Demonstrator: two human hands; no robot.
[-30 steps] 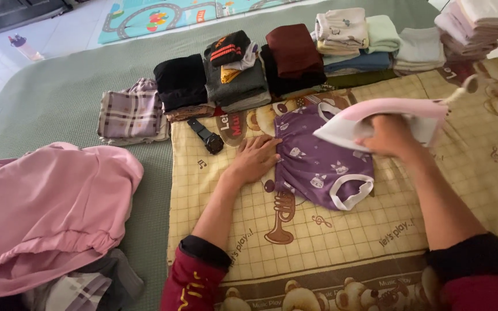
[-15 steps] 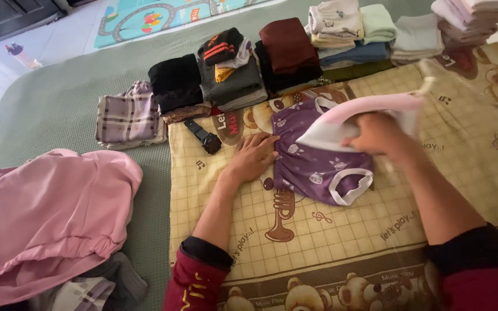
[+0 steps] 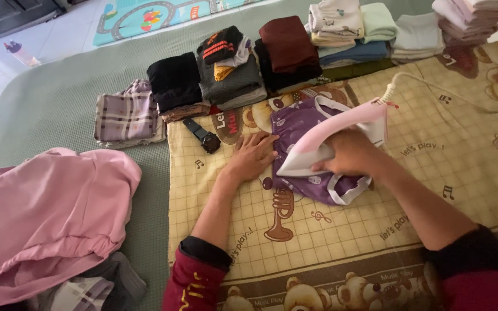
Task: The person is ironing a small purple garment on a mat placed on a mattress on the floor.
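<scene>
Right hand (image 3: 347, 154) gripping a pink-and-white iron (image 3: 332, 137) — fingers curled around its handle — pressing a purple garment (image 3: 301, 124), left hand (image 3: 253, 156) lying flat, fingers together, holding the garment's 9 o'clock edge.

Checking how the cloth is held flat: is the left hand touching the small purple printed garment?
Touching. In the head view the left hand lies flat on the yellow checked blanket, its fingertips pressing the left edge of the purple printed garment.

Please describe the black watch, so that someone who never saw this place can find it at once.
Start at the yellow checked blanket with bear pictures. At its upper left corner, just beyond the left hand, lies the black watch. Unlike the folded clothes stacks behind it, it is small, hard and strapped.
</scene>
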